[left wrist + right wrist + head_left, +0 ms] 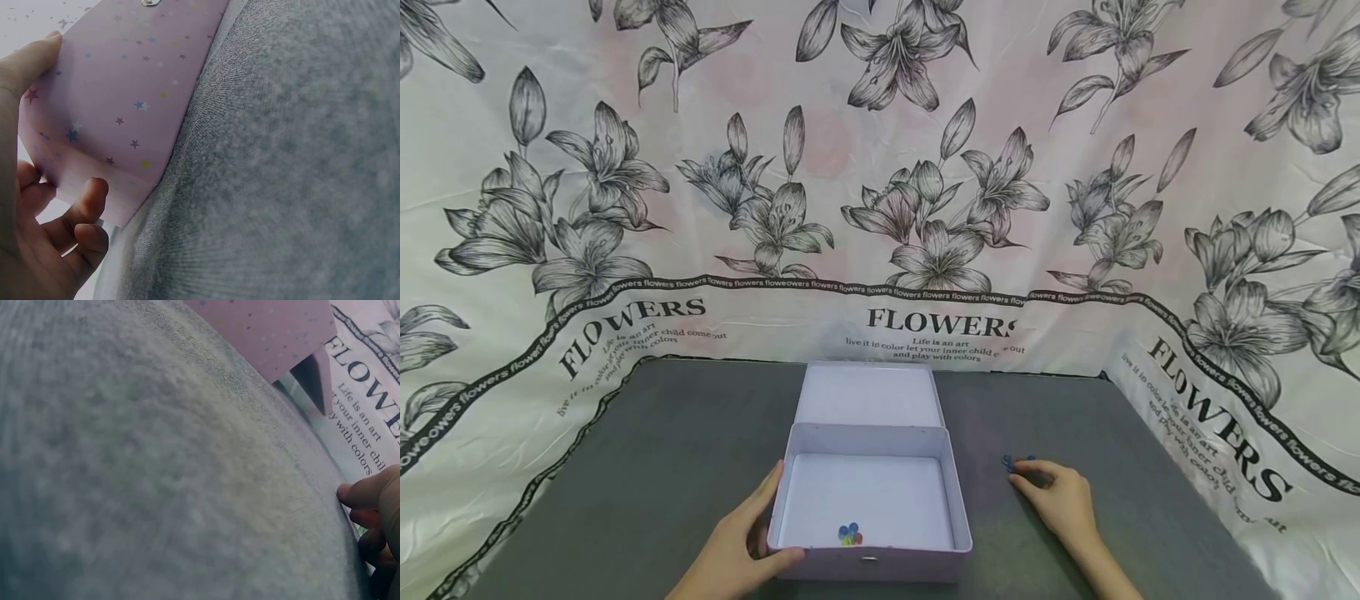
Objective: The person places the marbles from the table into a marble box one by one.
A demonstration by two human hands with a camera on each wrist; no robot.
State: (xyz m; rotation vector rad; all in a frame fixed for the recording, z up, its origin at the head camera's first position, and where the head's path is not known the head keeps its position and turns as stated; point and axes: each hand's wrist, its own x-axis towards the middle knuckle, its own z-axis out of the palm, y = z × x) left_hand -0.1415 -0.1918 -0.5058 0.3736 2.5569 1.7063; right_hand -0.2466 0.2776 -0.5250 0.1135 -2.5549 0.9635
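Observation:
An open pale lilac box (871, 563) with a star pattern stands on the dark grey cloth. Several small round beads (850, 533), blue, red and yellow-green, lie inside near its front wall. My left hand (739, 533) holds the box's near left corner, thumb on the front and fingers along the left side. Right of the box, my right hand (1063, 500) has thumb and index finger close together at a few small blue beads (1007, 461) on the cloth. Whether a bead is pinched there is too small to tell; the right wrist view shows no beads.
The box's lid (868, 395) is folded back, away from me. Grey cloth (700, 433) covers the table around the box. A white floral curtain (760, 317) hangs behind the table and along both sides.

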